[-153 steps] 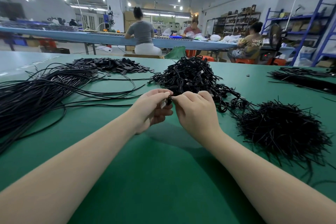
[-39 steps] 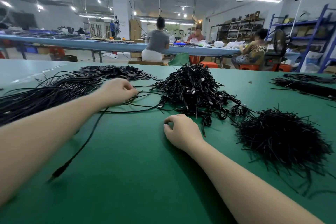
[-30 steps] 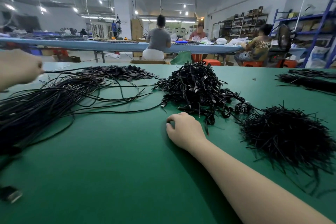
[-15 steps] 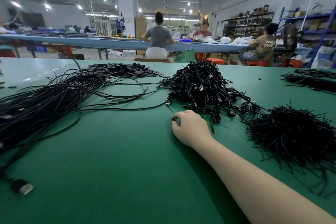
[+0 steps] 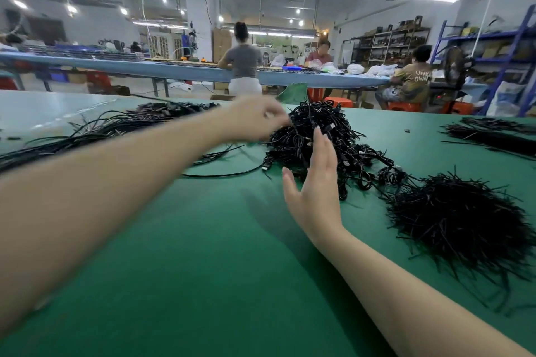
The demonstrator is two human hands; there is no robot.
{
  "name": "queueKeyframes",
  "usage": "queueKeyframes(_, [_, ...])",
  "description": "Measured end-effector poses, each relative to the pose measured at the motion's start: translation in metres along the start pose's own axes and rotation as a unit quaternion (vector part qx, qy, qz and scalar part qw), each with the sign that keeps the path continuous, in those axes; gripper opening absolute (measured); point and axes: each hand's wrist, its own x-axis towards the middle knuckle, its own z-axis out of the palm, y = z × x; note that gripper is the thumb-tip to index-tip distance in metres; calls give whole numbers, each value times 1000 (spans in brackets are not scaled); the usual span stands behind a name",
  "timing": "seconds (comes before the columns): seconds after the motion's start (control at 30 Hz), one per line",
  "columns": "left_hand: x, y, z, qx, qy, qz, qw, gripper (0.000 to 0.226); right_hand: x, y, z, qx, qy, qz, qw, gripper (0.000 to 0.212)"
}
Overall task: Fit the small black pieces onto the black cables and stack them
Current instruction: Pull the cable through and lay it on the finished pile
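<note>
Cables [image 5: 316, 136] beside flat right hand [image 5: 317, 191], perhaps touching

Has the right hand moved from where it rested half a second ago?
Yes. The right hand has lifted off the green table and opened toward the tangled cable pile.

the only readable text is on the back of the brown t-shirt [image 5: 413, 78] worn by a seated person at the far blue table: pale capitals in two lines, "unk" over "own", the line ends hidden by folds; nothing else in the room can be read
</note>
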Motion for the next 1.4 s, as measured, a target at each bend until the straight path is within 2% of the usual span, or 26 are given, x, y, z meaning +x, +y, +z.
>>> queueKeyframes(0.07, [-5,4,51,23,-40,12,999,20,2,-2,-4,-30,45,-63,997,65])
queueKeyframes(0.17, [-6,-8,90,-41,-7,-25,999,32,2,-1,-5,-55,22,-66,996,50])
queueKeyframes(0.27, [-14,-21,96,-186,4,-44,982,39,4,3,-6,-102,2,-81,991,40])
queueKeyframes(0.4, [-26,-43,78,-228,-78,-86,967,41,4,3,1,-92,-47,-93,990,28])
queueKeyframes(0.5, [-34,-66,58,-276,-124,-146,942,45,9,9,0,-72,-13,-47,996,29])
queueKeyframes(0.57, [-39,-81,49,-294,-127,-169,932,35,13,17,-6,-51,17,-9,999,32])
queueKeyframes(0.63, [-44,-91,46,-350,-112,-198,909,28,13,23,-11,-29,31,31,999,35])
queueKeyframes(0.73, [-50,-103,44,-423,-60,-262,865,38,12,24,-10,30,67,87,994,34])
queueKeyframes(0.8, [-56,-111,39,-431,-61,-293,851,42,13,21,-8,73,104,122,984,35])
queueKeyframes(0.9, [-63,-117,38,-460,-76,-324,824,35,14,19,-8,119,144,158,970,37])
queueKeyframes(0.93, [-63,-116,40,-499,-65,-327,800,30,13,19,-9,116,135,147,973,36])
queueKeyframes(0.97, [-62,-114,42,-558,-39,-326,762,23,12,19,-10,109,115,127,979,34])
queueKeyframes(1.1, [-48,-105,32,-790,133,-270,535,17,3,10,-6,89,-35,39,995,30])
queueKeyframes(1.13, [-44,-102,27,-808,162,-256,505,17,0,5,-3,80,-77,16,994,29])
queueKeyframes(1.17, [-40,-99,22,-806,176,-250,506,19,-3,1,1,75,-110,-5,991,28])
queueKeyframes(1.2, [-38,-94,18,-789,172,-251,534,24,-7,-4,4,79,-137,-21,987,27])
queueKeyframes(1.27, [-34,-86,11,-733,133,-250,618,41,-12,-10,10,95,-189,-41,976,24])
queueKeyframes(1.33, [-32,-76,3,-691,102,-246,672,53,-15,-12,11,95,-239,-52,965,22])
queueKeyframes(1.37, [-30,-71,-1,-686,102,-240,679,52,-14,-11,11,93,-252,-50,962,21])
queueKeyframes(1.4, [-29,-66,-5,-697,108,-230,670,49,-12,-9,10,94,-256,-42,961,22])
